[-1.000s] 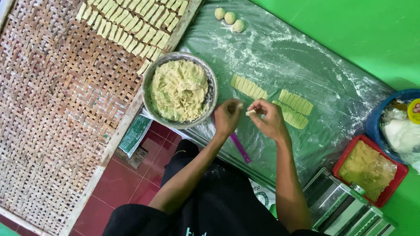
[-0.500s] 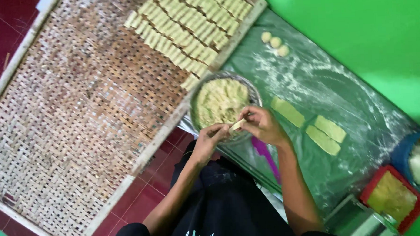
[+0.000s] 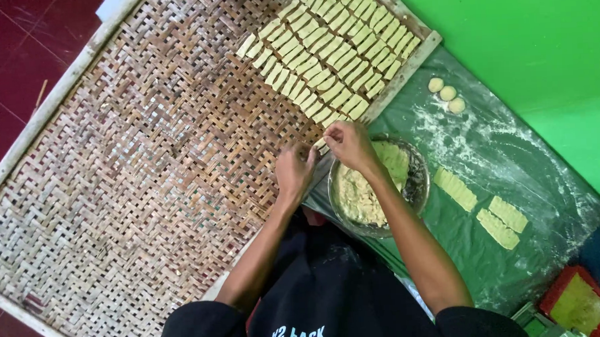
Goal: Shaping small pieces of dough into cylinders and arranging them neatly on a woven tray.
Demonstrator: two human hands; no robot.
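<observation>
Both hands moved off the bowl [image 3: 417, 184] to the tray [image 3: 148, 194] edge — left hand [image 3: 293, 170] and right hand [image 3: 349, 143] fingers pinch one roll [image 3: 320, 144], rows [image 3: 329, 54] at 12 o'clock.

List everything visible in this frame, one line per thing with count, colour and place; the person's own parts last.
woven tray: one, brown with pale frame, left.
dough pieces: many, pale yellow, rows at the tray's top right.
metal bowl: one, silver, holds yellow filling, under the right forearm.
plastic sheet: one, dark green, floured, right.
dough balls: three, pale.
dough strips: three groups, yellow.
red container: one, bottom right.
left hand, right hand: pinching one small dough piece.
</observation>
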